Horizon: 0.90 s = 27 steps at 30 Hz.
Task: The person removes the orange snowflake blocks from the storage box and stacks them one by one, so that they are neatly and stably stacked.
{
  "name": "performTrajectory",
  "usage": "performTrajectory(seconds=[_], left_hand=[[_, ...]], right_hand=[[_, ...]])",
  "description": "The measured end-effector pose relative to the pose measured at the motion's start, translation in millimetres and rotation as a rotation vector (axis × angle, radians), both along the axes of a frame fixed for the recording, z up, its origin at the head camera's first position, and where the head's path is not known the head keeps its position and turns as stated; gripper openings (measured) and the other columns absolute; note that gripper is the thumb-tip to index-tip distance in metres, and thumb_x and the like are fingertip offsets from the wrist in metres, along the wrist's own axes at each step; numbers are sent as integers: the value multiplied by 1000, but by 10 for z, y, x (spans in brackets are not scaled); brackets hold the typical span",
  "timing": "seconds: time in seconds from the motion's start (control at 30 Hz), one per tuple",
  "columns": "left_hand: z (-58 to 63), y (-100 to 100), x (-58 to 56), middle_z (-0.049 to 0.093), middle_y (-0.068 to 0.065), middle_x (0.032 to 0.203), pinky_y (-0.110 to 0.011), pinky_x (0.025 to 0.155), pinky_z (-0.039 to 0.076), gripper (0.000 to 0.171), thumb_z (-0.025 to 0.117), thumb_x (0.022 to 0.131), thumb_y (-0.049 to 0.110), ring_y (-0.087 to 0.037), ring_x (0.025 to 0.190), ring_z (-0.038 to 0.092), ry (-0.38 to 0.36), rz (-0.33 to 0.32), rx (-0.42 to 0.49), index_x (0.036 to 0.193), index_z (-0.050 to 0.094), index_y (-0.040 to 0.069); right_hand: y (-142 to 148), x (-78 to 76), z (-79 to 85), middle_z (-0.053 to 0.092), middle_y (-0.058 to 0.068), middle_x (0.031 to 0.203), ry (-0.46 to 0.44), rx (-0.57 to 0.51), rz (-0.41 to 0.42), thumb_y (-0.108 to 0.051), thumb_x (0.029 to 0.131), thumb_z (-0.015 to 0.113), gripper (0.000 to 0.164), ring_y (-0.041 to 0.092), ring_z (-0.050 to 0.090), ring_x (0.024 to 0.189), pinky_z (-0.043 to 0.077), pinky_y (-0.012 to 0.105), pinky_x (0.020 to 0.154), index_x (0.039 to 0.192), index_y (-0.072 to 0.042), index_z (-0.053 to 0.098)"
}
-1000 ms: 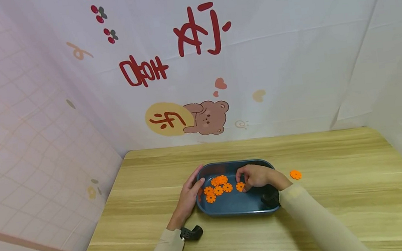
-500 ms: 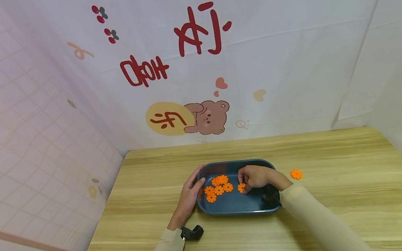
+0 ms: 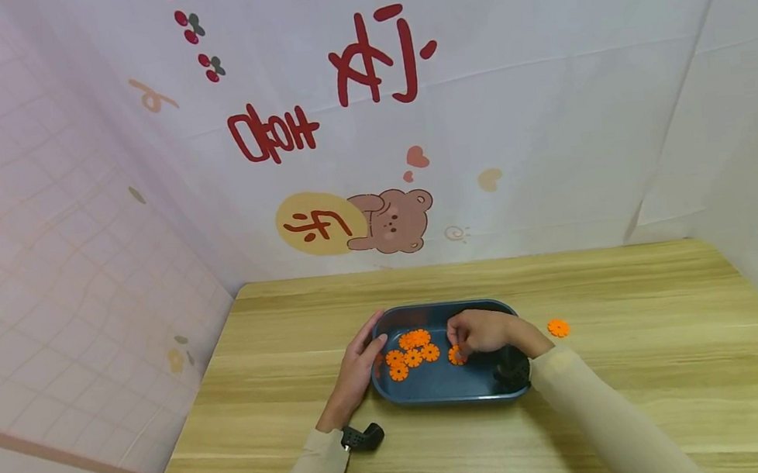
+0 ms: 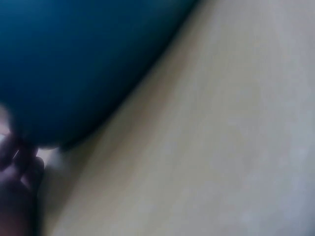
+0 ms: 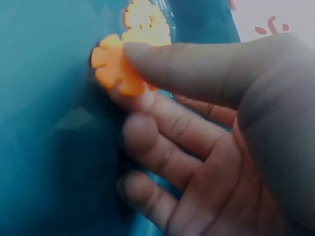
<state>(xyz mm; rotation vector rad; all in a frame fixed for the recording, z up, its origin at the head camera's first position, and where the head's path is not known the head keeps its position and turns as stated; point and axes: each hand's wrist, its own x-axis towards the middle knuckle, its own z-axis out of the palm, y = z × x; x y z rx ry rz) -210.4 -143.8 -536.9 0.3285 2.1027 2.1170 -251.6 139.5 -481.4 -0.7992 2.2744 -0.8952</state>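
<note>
A dark blue oblong tray (image 3: 438, 386) stands on the wooden table. At its left end my left hand (image 3: 354, 370) holds the wall, thumb over the rim and fingers along the outside. My right hand (image 3: 486, 331) reaches in over the tray's right part. Between thumb and forefinger it pinches an orange notched plastic disc (image 5: 108, 64), flower-like in outline; the right wrist view shows the thumb covering part of it. Several more orange discs (image 3: 412, 357) lie bunched in the tray's left half, some overlapping. The left wrist view catches the tray's outer wall (image 4: 83, 64) and only dim, blurred fingers (image 4: 22, 164).
One loose orange disc (image 3: 559, 327) lies on the table (image 3: 646, 362) to the right of the tray. A black wrist camera (image 3: 363, 437) sits at the left cuff. Behind the table rises a white printed cloth wall (image 3: 549, 131).
The right hand stays over the same part of the tray, its fingertips shifting slightly around the pinched disc. The left hand and the bunched discs stay put.
</note>
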Motion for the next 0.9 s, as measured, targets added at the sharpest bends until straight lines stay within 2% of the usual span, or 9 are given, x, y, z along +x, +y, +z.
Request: performTrajectory(seconds=[0.17,0.3,0.4,0.53,0.73,0.83,0.9], left_hand=[[-23,-2,-6,36,2,158,-21,105,37,53,51,105,24,-22,143,36,8,0,6,154,37,13],[-18,-1,-3,33,2,159,-34,114,31,53,50,105,24,-19,145,32,20,-4,4,155,36,13],[-19,3,-4,32,1,160,-44,117,24,53,50,105,25,-17,147,29,27,-6,11,155,36,12],[-24,2,-9,33,2,159,-48,118,22,52,50,105,22,-18,147,30,26,-2,15,154,36,12],[-9,6,-2,35,5,158,-46,117,23,51,50,105,22,-18,146,30,21,7,4,154,38,13],[-10,7,-3,34,2,159,-48,118,22,52,51,105,23,-19,147,29,24,3,12,154,37,13],[-11,8,-3,33,1,160,-48,118,21,52,50,105,21,-19,147,29,26,0,13,154,37,12]], right_hand=[[46,1,58,63,2,70,-42,-59,-42,-7,88,72,13,17,53,58,47,30,60,89,-6,60],[105,-1,108,65,4,76,-61,-102,-80,-6,90,68,11,23,58,63,52,36,64,99,-4,63],[168,3,141,66,12,80,-65,-144,-93,-2,92,62,19,28,60,66,54,43,66,111,2,63],[264,19,176,65,24,86,-56,-209,-82,2,94,53,29,32,64,68,55,52,69,121,8,61],[413,45,248,65,23,96,-66,-293,-112,3,94,49,33,31,68,75,57,45,75,124,7,61],[485,58,283,64,23,99,-80,-335,-126,3,94,52,33,38,68,80,58,44,77,126,4,61],[528,70,302,62,22,101,-93,-362,-126,4,94,53,34,43,67,86,57,47,80,127,3,60]])
